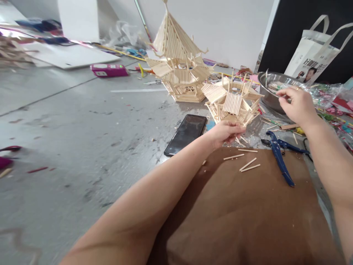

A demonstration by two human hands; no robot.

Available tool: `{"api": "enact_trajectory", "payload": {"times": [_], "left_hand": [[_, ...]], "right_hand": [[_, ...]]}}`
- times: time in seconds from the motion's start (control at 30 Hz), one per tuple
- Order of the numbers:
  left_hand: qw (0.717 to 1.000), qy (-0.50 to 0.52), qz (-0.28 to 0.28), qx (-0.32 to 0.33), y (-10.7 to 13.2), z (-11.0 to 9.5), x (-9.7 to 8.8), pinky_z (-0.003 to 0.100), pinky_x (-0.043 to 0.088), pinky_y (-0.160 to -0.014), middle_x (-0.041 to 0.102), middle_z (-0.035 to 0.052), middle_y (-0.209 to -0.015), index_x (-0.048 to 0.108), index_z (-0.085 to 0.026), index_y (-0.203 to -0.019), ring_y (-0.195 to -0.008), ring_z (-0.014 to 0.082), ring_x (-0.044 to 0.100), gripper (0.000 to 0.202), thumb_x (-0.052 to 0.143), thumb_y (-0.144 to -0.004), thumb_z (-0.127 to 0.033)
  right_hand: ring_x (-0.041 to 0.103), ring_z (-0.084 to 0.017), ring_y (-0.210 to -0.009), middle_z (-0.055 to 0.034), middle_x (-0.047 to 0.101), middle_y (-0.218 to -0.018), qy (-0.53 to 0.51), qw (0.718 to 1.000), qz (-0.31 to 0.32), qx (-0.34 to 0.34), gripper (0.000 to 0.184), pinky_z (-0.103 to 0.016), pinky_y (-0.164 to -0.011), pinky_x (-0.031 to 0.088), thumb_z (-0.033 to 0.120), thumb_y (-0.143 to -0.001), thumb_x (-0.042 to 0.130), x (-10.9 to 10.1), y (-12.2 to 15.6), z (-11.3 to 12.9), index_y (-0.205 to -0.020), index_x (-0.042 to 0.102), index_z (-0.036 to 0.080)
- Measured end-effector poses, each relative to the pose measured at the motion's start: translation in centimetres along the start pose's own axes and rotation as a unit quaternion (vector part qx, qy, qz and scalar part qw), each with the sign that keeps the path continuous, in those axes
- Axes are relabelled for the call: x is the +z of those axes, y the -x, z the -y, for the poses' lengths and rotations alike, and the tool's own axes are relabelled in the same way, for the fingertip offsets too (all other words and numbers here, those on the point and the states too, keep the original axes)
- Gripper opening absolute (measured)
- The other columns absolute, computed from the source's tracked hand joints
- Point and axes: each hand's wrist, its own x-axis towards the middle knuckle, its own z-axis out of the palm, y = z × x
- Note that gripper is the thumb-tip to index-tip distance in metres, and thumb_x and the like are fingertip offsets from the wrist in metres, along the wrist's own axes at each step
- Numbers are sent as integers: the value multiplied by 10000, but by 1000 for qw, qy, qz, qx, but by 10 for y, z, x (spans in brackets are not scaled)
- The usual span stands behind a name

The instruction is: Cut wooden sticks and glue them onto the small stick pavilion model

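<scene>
My left hand (228,133) grips the near lower edge of a small wooden-stick pavilion model (233,103), which has slatted roof panels and bare upright posts. At the rim of a steel bowl (275,99), my right hand (299,106) has thumb and fingers pinched together; whatever is between them I cannot make out. Sticks (275,86) show inside the bowl. Below my hands, several short cut sticks (249,164) lie on a brown sheet (248,213). Blue-handled cutters (280,158) rest across the sheet's far right edge.
Behind the small model stands a taller stick pavilion (179,55) with a pointed roof. A black phone (186,134) lies left of my left hand. Farther off are a purple box-like device (109,70) and white boards (71,55). A white bag (310,55) stands behind the bowl.
</scene>
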Motion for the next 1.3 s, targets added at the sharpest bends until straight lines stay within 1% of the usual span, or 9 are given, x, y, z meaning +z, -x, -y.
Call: {"api": "enact_trajectory", "payload": {"times": [0.1, 0.17, 0.23, 0.43, 0.63, 0.83, 1.07, 1.2, 1.3], "left_hand": [[984, -156, 79, -22, 7, -4, -1, 183, 175, -336, 522, -11, -430, 601, -146, -539, -307, 29, 326, 111, 626, -642, -176], [957, -266, 115, -16, 10, -5, 1, 175, 232, -371, 543, -18, -438, 622, -157, -541, -341, 38, 365, 87, 616, -626, -171], [922, -361, 140, 3, 11, -5, 3, 172, 284, -423, 547, -28, -428, 616, -167, -507, -387, 55, 416, 102, 603, -608, -158], [852, -494, 167, 41, 14, -7, 8, 206, 259, -446, 498, -40, -382, 547, -179, -403, -393, 79, 406, 175, 577, -572, -143], [816, -546, 185, 34, 18, -10, 7, 218, 241, -467, 531, -24, -444, 576, -186, -428, -434, 89, 396, 140, 585, -566, -158], [780, -590, 206, 31, 20, -9, 10, 237, 251, -482, 536, -6, -479, 593, -184, -480, -446, 107, 408, 117, 576, -595, -197], [696, -681, 223, 38, 25, -13, 16, 252, 298, -514, 634, 50, -667, 680, -170, -695, -539, 147, 481, 171, 576, -616, -280], [679, -694, 237, 33, 25, -17, 15, 245, 319, -526, 654, 68, -741, 678, -158, -763, -591, 151, 514, 243, 533, -657, -323], [696, -664, 272, 21, 24, -19, 12, 230, 340, -552, 662, 59, -748, 671, -157, -763, -612, 135, 525, 234, 509, -683, -306]], "right_hand": [[577, -209, -859, -54, 652, -934, 58, 985, 149, 64, 291, -320, -738, 422, 298, -776, 440, 9, 0, -24, -965, 640, 206], [585, -213, -860, -51, 661, -943, 95, 955, 271, 78, 269, -301, -705, 420, 317, -740, 492, 24, 2, -33, -931, 653, 219], [584, -210, -890, -57, 658, -980, 119, 931, 334, 81, 274, -286, -700, 415, 297, -740, 489, 40, 4, -37, -947, 652, 222], [572, -210, -953, -73, 627, -1076, 136, 909, 389, 65, 322, -281, -722, 415, 224, -731, 482, 64, 4, -36, -1010, 644, 231], [594, -239, -883, -100, 643, -1010, 140, 896, 419, 47, 279, -305, -668, 427, 222, -687, 529, 66, 1, -29, -929, 668, 221], [596, -241, -853, -123, 645, -964, 133, 894, 427, 26, 225, -324, -676, 420, 213, -704, 510, 64, 3, -23, -866, 665, 198], [587, -218, -801, -103, 643, -910, 92, 922, 374, 36, 223, -300, -642, 402, 288, -757, 432, 57, 5, -28, -843, 612, 189], [543, -136, -655, -40, 609, -747, -136, 962, 209, 112, 162, -243, -586, 390, 259, -705, 501, 49, 13, -29, -824, 557, 167], [473, -86, -523, 19, 535, -637, -338, 916, 132, 170, 257, -223, -512, 374, 215, -685, 521, 38, 18, -16, -933, 509, 149]]}}
